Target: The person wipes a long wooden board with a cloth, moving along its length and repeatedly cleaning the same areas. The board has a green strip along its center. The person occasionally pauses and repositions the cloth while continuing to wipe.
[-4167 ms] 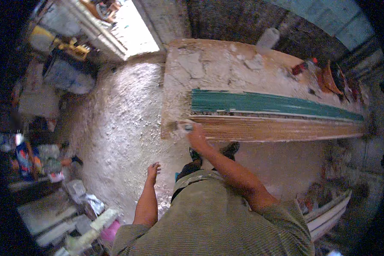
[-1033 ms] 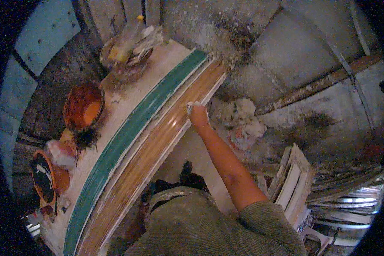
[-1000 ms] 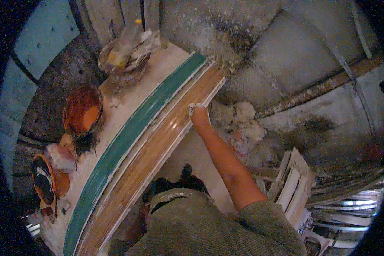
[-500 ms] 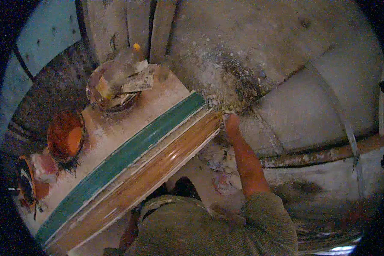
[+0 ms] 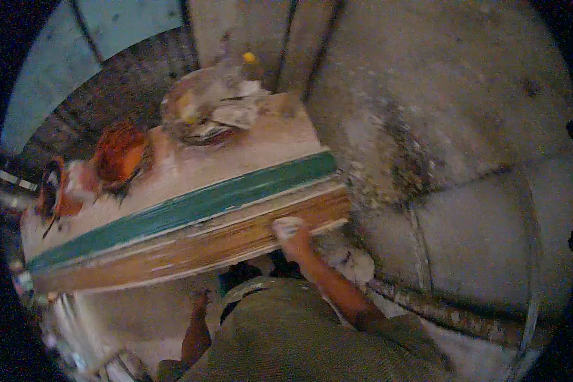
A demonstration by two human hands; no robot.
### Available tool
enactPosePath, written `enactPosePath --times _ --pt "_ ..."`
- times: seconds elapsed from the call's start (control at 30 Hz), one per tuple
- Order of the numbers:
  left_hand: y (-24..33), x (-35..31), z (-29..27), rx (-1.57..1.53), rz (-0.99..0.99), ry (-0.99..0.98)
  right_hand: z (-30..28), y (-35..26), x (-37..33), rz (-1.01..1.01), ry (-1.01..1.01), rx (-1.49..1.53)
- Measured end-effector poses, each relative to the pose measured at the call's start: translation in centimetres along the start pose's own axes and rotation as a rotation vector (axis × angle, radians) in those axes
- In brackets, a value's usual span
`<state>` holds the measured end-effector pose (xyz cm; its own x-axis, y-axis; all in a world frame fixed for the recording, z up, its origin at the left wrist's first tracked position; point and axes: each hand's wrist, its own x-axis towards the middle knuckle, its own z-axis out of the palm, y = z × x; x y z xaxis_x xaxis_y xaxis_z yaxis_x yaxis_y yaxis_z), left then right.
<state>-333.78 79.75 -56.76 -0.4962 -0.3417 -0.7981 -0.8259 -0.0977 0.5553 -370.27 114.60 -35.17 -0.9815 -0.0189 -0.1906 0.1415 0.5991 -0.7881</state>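
My right hand [image 5: 294, 242] is closed over a pale wad [image 5: 287, 225], cloth-like but too blurred to name surely, and presses it on a long brown wooden board [image 5: 191, 249]. The board's surface is streaked and has whitish edges. Just beyond it, running alongside, lies a long green board [image 5: 184, 213]. My left hand [image 5: 200, 298] hangs low near the board's front edge, beside my body, apart from the board; its fingers are too dark and smeared to read.
Both boards lie on a pale, dusty table [image 5: 261, 146]. Along its far side stand a wide bowl [image 5: 175, 105] heaped with scraps, an orange-red bowl [image 5: 120, 156] and another orange container [image 5: 60, 188]. Pale debris [image 5: 395, 153] litters the floor at the right.
My right hand has moved left along the brown board from its far right end to nearer its middle. The view has turned, so the boards lie flatter across it; my left hand now shows.
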Motion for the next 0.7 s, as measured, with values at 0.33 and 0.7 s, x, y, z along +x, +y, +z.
enactPosePath --times 0.33,0.7 --pt "-9.6 -8.2 10.5 0.102 -0.045 0.424 -14.4 10.3 13.2 -0.256 0.204 -0.274" --pt "-23.5 -19.1 9.3 -0.839 -0.238 0.413 15.0 -4.7 -3.0 -0.031 -0.504 0.318"
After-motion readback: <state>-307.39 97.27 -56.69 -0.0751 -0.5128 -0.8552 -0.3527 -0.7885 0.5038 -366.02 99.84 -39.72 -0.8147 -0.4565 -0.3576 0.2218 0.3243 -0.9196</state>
